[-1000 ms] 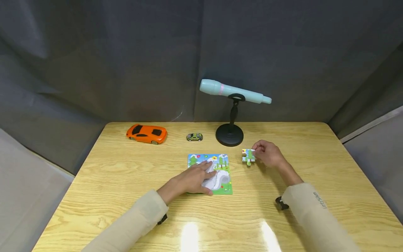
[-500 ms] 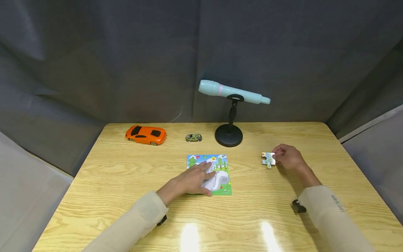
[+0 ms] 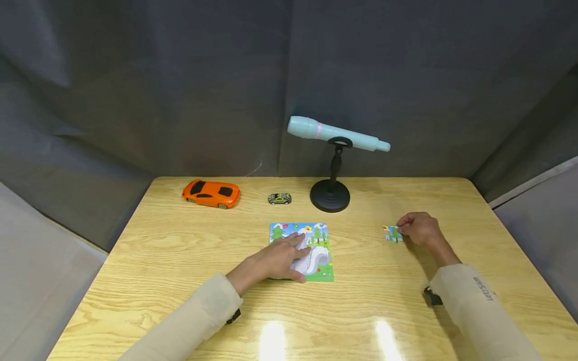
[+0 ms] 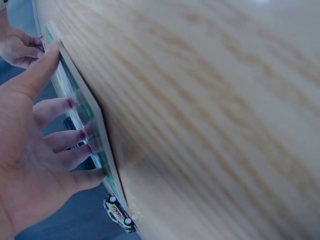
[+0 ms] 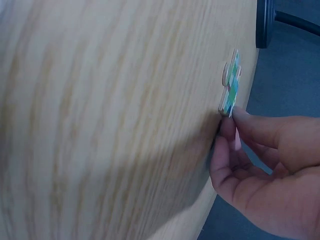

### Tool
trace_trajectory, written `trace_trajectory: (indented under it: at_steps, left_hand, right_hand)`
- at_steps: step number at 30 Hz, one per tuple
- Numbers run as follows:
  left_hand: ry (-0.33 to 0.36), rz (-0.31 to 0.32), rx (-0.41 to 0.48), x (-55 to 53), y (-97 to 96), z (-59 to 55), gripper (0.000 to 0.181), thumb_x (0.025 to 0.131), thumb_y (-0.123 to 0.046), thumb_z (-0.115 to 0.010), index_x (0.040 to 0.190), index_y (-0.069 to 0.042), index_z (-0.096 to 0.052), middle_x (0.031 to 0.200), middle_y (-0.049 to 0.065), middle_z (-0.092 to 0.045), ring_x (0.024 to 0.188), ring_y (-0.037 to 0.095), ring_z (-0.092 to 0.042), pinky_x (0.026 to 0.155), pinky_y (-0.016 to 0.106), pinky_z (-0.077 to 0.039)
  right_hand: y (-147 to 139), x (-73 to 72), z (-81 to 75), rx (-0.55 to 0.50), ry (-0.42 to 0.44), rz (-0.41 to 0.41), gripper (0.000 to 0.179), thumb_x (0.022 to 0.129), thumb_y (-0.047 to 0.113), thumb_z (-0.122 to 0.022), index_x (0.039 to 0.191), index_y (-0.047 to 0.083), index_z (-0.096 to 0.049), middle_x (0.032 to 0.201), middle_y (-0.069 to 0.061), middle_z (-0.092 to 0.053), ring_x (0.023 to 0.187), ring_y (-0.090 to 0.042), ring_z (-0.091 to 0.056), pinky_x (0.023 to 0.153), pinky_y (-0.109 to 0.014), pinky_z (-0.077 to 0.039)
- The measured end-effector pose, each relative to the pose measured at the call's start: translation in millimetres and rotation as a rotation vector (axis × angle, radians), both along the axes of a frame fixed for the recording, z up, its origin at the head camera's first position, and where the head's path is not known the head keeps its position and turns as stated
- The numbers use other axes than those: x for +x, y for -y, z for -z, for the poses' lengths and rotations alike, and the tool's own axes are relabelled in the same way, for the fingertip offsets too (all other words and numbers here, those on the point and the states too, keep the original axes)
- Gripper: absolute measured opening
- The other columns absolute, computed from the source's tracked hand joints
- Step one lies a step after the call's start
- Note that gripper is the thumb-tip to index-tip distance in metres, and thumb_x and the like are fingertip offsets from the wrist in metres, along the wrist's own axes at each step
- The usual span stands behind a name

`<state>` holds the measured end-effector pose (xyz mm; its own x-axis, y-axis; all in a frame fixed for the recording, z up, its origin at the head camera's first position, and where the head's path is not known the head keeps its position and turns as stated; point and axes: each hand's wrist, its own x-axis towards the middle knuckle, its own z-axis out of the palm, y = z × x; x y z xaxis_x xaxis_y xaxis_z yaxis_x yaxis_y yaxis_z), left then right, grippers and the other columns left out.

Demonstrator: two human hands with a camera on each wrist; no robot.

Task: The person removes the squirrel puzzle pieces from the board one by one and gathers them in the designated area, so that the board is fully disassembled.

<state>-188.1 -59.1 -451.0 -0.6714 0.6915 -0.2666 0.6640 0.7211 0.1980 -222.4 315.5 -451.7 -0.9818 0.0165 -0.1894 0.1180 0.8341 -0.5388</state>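
My left hand (image 3: 281, 256) rests with spread fingers on a puzzle board (image 3: 322, 273) that bears a picture of trees, flowers and a grey-white shape. The hand covers much of the board's left side. In the left wrist view the fingertips touch the board's surface and the thumb lies near its edge. Off to the right of the board, my right hand (image 3: 421, 229) pinches a jigsaw piece (image 3: 393, 234) between thumb and fingers at one side. From the right wrist view, the jigsaw piece (image 5: 231, 87) is at or just above the tabletop; I cannot tell whether it touches.
Behind the board stand an orange toy car (image 3: 212, 194), a small patterned toy car (image 3: 279, 198) and a light blue microphone (image 3: 336, 134) on a black stand (image 3: 330, 195). Dark cloth (image 3: 217, 90) hangs past the far edge of the wooden table (image 3: 180, 250).
My right hand has moved the jigsaw piece to the right, away from the board, and the piece now lies lower and flatter. The left hand has stayed on the board.
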Motion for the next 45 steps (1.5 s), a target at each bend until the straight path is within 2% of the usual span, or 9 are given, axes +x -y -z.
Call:
trace_trajectory:
  at_steps: [8, 12, 17, 22, 27, 31, 35, 38, 45]
  left_hand:
    - [-0.003, 0.006, 0.006, 0.4, -1.3, 1.4, 0.078, 0.082, -0.055, -0.064, 0.146, -0.019, -0.039, 0.159, 0.012, -0.018, 0.147, 0.029, -0.017, 0.117, 0.046, -0.023]
    - [0.001, 0.007, 0.02, 1.0, 1.0, 3.2, 0.078, 0.083, -0.056, -0.062, 0.146, -0.018, -0.037, 0.159, 0.012, -0.016, 0.148, 0.029, -0.016, 0.118, 0.047, -0.022]
    - [-0.009, -0.003, 0.023, 2.4, 4.5, 5.7, 0.078, 0.084, -0.057, -0.06, 0.147, -0.019, -0.035, 0.159, 0.012, -0.015, 0.147, 0.029, -0.015, 0.116, 0.049, -0.024]
    - [-0.038, 0.007, 0.03, 4.4, 4.8, 5.6, 0.077, 0.085, -0.056, -0.06, 0.148, -0.019, -0.035, 0.159, 0.012, -0.018, 0.147, 0.03, -0.018, 0.115, 0.051, -0.026]
    - [-0.058, 0.022, 0.036, 5.1, 5.0, 4.1, 0.074, 0.086, -0.057, -0.058, 0.147, -0.022, -0.036, 0.159, 0.012, -0.02, 0.147, 0.03, -0.018, 0.114, 0.054, -0.027]
    - [-0.056, -0.004, 0.049, 3.2, 9.1, 1.1, 0.072, 0.087, -0.058, -0.055, 0.146, -0.022, -0.038, 0.158, 0.014, -0.022, 0.147, 0.03, -0.018, 0.114, 0.055, -0.026]
    - [-0.083, -0.029, 0.037, 1.0, 17.4, 0.5, 0.068, 0.087, -0.057, -0.056, 0.144, -0.023, -0.042, 0.155, 0.02, -0.025, 0.145, 0.034, -0.021, 0.113, 0.058, -0.026]
    - [-0.105, -0.044, 0.02, 0.5, 23.5, 2.2, 0.067, 0.086, -0.058, -0.058, 0.143, -0.024, -0.044, 0.153, 0.024, -0.027, 0.144, 0.038, -0.023, 0.112, 0.06, -0.026]
    - [-0.09, -0.07, 0.008, 1.8, 30.5, 5.9, 0.07, 0.085, -0.062, -0.055, 0.143, -0.026, -0.043, 0.153, 0.026, -0.025, 0.144, 0.038, -0.021, 0.112, 0.06, -0.026]
  right_hand:
    - [7.1, 1.4, 0.5, -0.01, -0.062, 0.024, 0.022, 0.092, 0.014, -0.059, 0.102, -0.004, -0.065, 0.093, -0.019, -0.067, 0.08, -0.022, -0.058, 0.064, -0.026, -0.044]
    - [22.0, 1.5, -3.6, -0.034, -0.077, -0.007, 0.022, 0.093, 0.014, -0.057, 0.103, -0.005, -0.064, 0.096, -0.02, -0.068, 0.08, -0.023, -0.061, 0.066, -0.029, -0.048]
    - [50.4, -0.9, -7.9, -0.067, -0.064, -0.032, 0.022, 0.094, 0.013, -0.057, 0.105, -0.004, -0.064, 0.097, -0.019, -0.068, 0.079, -0.024, -0.064, 0.068, -0.033, -0.052]
    - [82.8, -2.6, -7.9, -0.094, -0.062, -0.034, 0.018, 0.091, 0.015, -0.063, 0.099, -0.001, -0.066, 0.089, -0.014, -0.068, 0.069, -0.014, -0.058, 0.059, -0.024, -0.047]
    - [116.6, -3.4, -9.7, -0.113, -0.079, -0.058, 0.017, 0.087, 0.016, -0.068, 0.095, 0.001, -0.067, 0.085, -0.011, -0.068, 0.069, -0.014, -0.058, 0.058, -0.024, -0.046]
    - [142.5, -6.1, -8.7, -0.122, -0.103, -0.092, 0.016, 0.085, 0.016, -0.07, 0.093, 0.003, -0.068, 0.085, -0.009, -0.07, 0.074, -0.017, -0.061, 0.064, -0.027, -0.048]
    - [166.1, -9.0, -5.2, -0.118, -0.116, -0.127, 0.014, 0.084, 0.016, -0.071, 0.091, 0.005, -0.069, 0.084, -0.007, -0.07, 0.076, -0.016, -0.061, 0.068, -0.028, -0.048]
    - [180.4, -9.8, -2.7, -0.129, -0.104, -0.14, 0.014, 0.084, 0.016, -0.072, 0.092, 0.004, -0.069, 0.083, -0.006, -0.069, 0.076, -0.016, -0.06, 0.068, -0.028, -0.049]
    - [199.5, -9.9, 2.1, -0.129, -0.093, -0.139, 0.018, 0.081, 0.014, -0.075, 0.092, 0.003, -0.069, 0.082, -0.007, -0.069, 0.073, -0.014, -0.06, 0.067, -0.026, -0.049]
